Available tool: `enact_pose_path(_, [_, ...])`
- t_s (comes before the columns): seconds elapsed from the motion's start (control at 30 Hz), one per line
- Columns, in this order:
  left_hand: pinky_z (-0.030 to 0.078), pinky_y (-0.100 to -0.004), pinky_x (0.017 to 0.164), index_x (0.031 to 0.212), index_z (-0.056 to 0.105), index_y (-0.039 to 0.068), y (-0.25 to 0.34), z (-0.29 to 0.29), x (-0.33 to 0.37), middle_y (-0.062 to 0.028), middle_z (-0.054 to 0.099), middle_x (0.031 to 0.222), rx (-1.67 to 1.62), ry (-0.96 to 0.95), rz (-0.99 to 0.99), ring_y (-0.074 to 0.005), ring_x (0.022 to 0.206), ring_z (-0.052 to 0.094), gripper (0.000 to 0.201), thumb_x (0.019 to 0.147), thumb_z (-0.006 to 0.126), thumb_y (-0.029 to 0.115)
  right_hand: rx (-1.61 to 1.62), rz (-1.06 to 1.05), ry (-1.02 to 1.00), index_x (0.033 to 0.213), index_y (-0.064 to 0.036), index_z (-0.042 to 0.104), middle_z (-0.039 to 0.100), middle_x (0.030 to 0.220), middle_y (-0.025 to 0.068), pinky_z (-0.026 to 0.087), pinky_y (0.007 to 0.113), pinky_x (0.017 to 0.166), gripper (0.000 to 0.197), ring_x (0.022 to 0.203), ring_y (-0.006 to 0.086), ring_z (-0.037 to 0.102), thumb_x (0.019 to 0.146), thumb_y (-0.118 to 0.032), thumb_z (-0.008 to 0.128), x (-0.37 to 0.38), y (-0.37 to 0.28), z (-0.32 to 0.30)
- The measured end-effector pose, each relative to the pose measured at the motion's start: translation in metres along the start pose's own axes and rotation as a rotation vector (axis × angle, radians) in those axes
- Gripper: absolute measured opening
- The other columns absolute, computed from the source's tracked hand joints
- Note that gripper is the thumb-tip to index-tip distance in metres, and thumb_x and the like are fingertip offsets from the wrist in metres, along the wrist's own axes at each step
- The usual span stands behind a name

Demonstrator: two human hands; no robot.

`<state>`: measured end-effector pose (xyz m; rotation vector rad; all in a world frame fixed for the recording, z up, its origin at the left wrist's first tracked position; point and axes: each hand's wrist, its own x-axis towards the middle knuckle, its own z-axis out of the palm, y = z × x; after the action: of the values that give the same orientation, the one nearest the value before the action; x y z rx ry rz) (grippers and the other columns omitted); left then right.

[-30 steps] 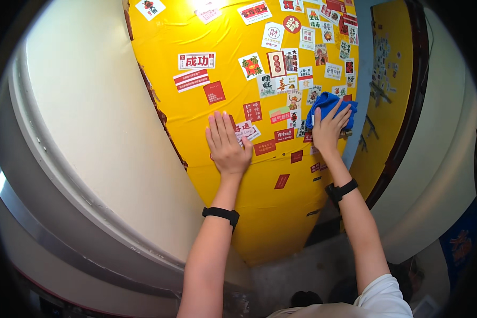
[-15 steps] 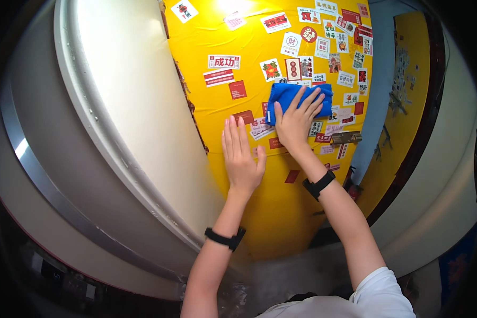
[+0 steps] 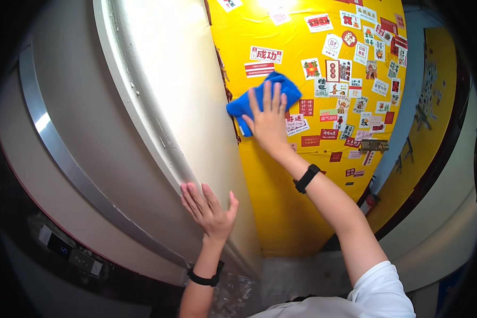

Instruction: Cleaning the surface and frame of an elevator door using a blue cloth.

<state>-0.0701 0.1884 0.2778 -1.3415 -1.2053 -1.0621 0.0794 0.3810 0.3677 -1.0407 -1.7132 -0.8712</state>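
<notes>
Blue cloth (image 3: 259,100) pressed flat on yellow door (image 3: 281,212) near its left edge, under right hand (image 3: 269,123), fingers spread. Left hand (image 3: 209,209) flat on cream wall (image 3: 159,106), fingers slightly apart. Stickers (image 3: 350,79) just right of cloth.

Left hand (image 3: 209,209) flat, fingers spread; right hand (image 3: 268,121) raised, pressing
</notes>
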Motion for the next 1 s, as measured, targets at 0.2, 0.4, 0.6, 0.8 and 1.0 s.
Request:
enact_pose_path(0.2, [0.023, -0.0603, 0.116, 0.152, 0.025, -0.007, -0.001, 0.004, -0.007, -0.0334, 0.026, 0.155, -0.007, -0.007, -0.004, -0.0515, 0.142, 0.029, 0.086, 0.082, 0.067, 0.019, 0.042, -0.184, -0.073, 0.151, -0.0211, 0.04, 0.025, 0.162, 0.013, 0.011, 0.045, 0.121, 0.063, 0.151, 0.0306, 0.019, 0.094, -0.042, 0.058, -0.043, -0.004, 0.014])
enact_pose_path(0.4, [0.024, -0.0592, 0.116, 0.151, 0.025, -0.007, -0.001, 0.006, -0.007, -0.0331, 0.028, 0.154, -0.069, 0.012, -0.036, -0.0503, 0.142, 0.031, 0.084, 0.082, 0.066, 0.017, 0.053, -0.146, -0.218, 0.151, -0.0268, 0.04, 0.027, 0.161, 0.0088, 0.015, 0.045, 0.12, 0.062, 0.15, 0.0275, 0.021, 0.094, -0.042, 0.059, -0.103, 0.021, 0.007])
enact_pose_path(0.6, [0.027, -0.0569, 0.116, 0.149, 0.03, -0.007, -0.001, 0.004, -0.006, -0.0299, 0.034, 0.153, -0.077, 0.037, -0.049, -0.0471, 0.141, 0.035, 0.079, 0.081, 0.064, 0.014, -0.066, 0.097, -0.196, 0.152, -0.016, 0.038, 0.023, 0.161, 0.0212, 0.015, 0.054, 0.119, 0.071, 0.15, 0.039, 0.017, 0.09, -0.04, 0.064, -0.134, 0.083, -0.019])
enact_pose_path(0.8, [0.028, -0.0559, 0.115, 0.148, 0.033, -0.007, -0.003, 0.002, -0.007, -0.029, 0.036, 0.152, -0.084, 0.05, -0.041, -0.0463, 0.14, 0.037, 0.077, 0.081, 0.064, 0.013, -0.307, 0.388, 0.044, 0.155, 0.0037, 0.015, 0.009, 0.158, 0.0363, 0.012, 0.06, 0.118, 0.078, 0.147, 0.0517, 0.009, 0.099, -0.04, 0.049, -0.133, 0.18, -0.052])
enact_pose_path(1.0, [0.028, -0.0561, 0.115, 0.149, 0.031, -0.008, -0.002, -0.001, -0.005, -0.0295, 0.035, 0.153, -0.079, 0.055, -0.048, -0.0465, 0.14, 0.037, 0.078, 0.081, 0.064, 0.013, -0.338, 0.581, 0.122, 0.156, 0.0021, 0.008, 0.006, 0.157, 0.0368, 0.013, 0.059, 0.118, 0.078, 0.146, 0.0526, 0.011, 0.103, -0.045, 0.04, -0.115, 0.271, -0.069])
